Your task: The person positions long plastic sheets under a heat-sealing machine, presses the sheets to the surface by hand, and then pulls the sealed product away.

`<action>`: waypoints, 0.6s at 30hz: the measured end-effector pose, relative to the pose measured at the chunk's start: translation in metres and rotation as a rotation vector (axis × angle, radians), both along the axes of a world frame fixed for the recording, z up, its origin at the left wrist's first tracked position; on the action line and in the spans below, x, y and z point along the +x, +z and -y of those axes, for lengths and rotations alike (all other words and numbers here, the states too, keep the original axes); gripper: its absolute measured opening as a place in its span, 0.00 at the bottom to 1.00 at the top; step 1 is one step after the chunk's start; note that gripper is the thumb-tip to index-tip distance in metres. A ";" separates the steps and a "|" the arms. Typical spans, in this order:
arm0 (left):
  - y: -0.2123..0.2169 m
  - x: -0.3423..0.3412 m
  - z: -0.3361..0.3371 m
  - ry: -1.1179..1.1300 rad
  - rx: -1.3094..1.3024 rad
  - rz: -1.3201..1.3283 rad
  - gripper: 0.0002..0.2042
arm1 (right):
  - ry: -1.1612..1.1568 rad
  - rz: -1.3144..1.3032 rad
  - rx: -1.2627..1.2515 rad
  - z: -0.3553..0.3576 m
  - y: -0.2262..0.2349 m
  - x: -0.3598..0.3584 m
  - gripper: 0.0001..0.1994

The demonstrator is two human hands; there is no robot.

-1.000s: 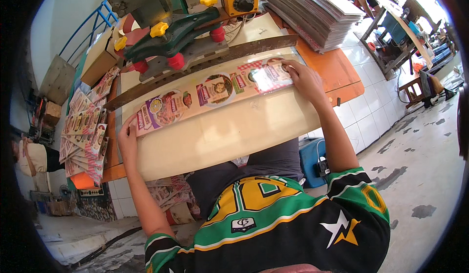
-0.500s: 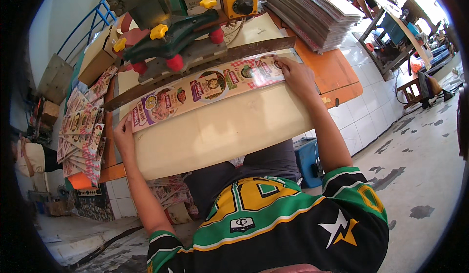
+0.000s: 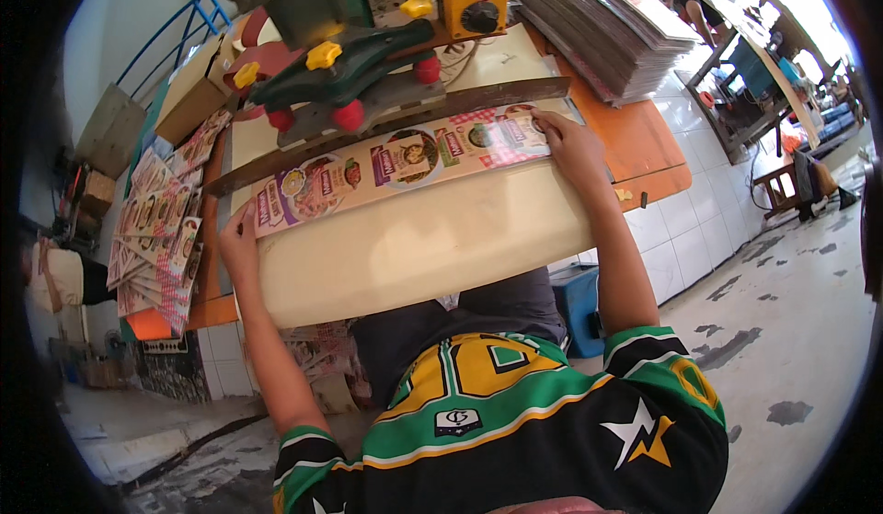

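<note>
A long printed strip [image 3: 368,171] with food pictures lies along the far side of a pale rounded board [image 3: 414,238], its far edge close to a dark metal bar [image 3: 515,91]. My left hand [image 3: 241,243] has its fingers closed on the strip's left end. At the other end, my right hand [image 3: 572,151] is closed on the right end, thumb and fingertips at its corner. Above the strip stands a press-like machine head [image 3: 359,77] with yellow knobs and red feet. The fingertips of both hands are partly hidden.
Piles of similar printed strips [image 3: 152,238] lie at the left, beside a cardboard box [image 3: 189,91]. A yellow control box [image 3: 474,5] with a black dial stands behind. At the back right is a tall stack of sheets [image 3: 598,36]. A blue bin [image 3: 575,307] sits below the orange tabletop [image 3: 644,151].
The view has shifted slightly, so the machine and table appear a little farther right. Both hands keep hold of the strip's ends, and the strip stays along the bar.
</note>
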State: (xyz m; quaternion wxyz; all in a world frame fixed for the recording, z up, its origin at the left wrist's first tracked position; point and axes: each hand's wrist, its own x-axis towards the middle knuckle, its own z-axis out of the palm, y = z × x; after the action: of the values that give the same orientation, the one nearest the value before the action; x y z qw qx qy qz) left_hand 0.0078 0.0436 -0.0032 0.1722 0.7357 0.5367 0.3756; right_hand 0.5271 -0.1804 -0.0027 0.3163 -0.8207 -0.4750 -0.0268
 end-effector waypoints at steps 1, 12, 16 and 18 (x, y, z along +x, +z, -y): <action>-0.001 0.001 0.001 0.002 0.004 0.005 0.17 | 0.006 -0.011 0.004 0.000 -0.001 0.001 0.16; -0.005 0.000 0.001 0.016 0.037 0.027 0.17 | 0.012 -0.056 -0.062 -0.001 0.008 -0.001 0.16; -0.007 0.001 -0.002 0.037 0.029 0.043 0.16 | 0.051 -0.011 -0.038 -0.001 0.002 0.007 0.16; -0.006 0.003 -0.002 0.047 0.032 0.039 0.15 | 0.051 -0.033 -0.026 0.001 0.002 0.006 0.16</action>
State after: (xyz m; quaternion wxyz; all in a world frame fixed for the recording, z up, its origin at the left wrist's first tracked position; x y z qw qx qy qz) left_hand 0.0105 0.0455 -0.0090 0.1620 0.7182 0.5440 0.4025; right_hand 0.5329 -0.1811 -0.0008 0.3140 -0.8126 -0.4910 0.0011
